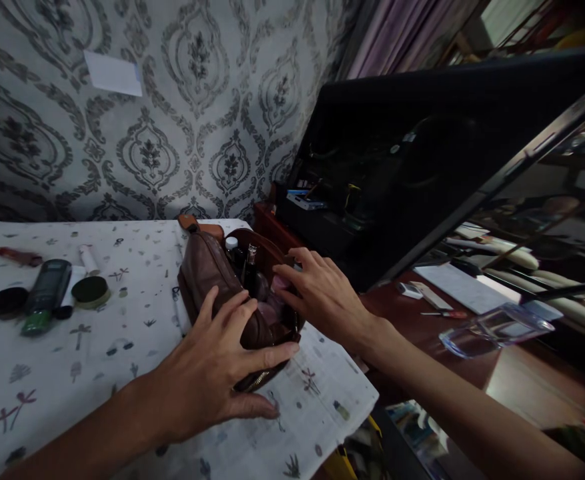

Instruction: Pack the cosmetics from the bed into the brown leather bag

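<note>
A brown leather bag lies unzipped on the patterned white cloth. My left hand rests over the near side of the bag, its fingers spread on the leather and its thumb apart. At the right side of the opening, my right hand reaches in with fingers bent around a small pink item; its kind is partly hidden. Inside the bag stand a white-capped bottle and a dark slim container with a shiny silver top. The bottom of the bag is hidden.
On the left lie a dark bottle with a green cap, a round green-lidded jar, a black round lid and a small white tube. A large black television stands at right, near a clear glass.
</note>
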`<state>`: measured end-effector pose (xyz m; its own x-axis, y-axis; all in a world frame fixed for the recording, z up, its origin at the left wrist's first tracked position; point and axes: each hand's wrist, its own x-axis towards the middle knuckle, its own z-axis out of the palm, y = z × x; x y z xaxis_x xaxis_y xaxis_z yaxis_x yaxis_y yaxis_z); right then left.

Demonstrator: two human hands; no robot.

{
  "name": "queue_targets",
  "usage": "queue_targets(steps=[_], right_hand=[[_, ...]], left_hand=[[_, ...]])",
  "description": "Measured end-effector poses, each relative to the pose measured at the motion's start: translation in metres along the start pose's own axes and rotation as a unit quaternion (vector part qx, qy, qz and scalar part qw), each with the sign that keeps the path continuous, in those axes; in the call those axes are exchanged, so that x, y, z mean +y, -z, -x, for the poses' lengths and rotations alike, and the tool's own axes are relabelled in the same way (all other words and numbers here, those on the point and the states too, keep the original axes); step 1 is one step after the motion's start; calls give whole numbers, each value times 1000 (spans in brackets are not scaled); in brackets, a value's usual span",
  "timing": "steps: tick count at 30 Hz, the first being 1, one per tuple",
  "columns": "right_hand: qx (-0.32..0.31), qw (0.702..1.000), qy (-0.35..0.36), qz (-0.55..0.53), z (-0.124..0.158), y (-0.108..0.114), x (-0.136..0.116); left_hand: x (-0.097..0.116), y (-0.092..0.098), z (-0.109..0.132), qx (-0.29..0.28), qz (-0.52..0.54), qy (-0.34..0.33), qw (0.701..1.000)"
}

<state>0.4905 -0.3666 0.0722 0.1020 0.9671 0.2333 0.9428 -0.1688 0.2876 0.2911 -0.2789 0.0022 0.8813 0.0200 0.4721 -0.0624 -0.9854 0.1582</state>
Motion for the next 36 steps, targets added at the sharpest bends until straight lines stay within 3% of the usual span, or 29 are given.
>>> queue_targets(steps=[15,19,25,32,36], right_hand=[[-26,997,-8,67,1,-4,-9],[2,1000,-18,19,5,-11,-8],[109,986,-36,-119,8,-32,2],[56,981,-114,-147,-1,-38,-3],[97,977,-59,-181,2,-37,-2]], left_hand=[[-3,-3,1,-3,-13,-5,1000],[-2,-2,2,0,-13,-4,1000],[-2,-3,3,5,-13,-10,1000],[-2,1,3,-4,-5,-11,1000],[-1,4,3,-10,-5,-13,1000]])
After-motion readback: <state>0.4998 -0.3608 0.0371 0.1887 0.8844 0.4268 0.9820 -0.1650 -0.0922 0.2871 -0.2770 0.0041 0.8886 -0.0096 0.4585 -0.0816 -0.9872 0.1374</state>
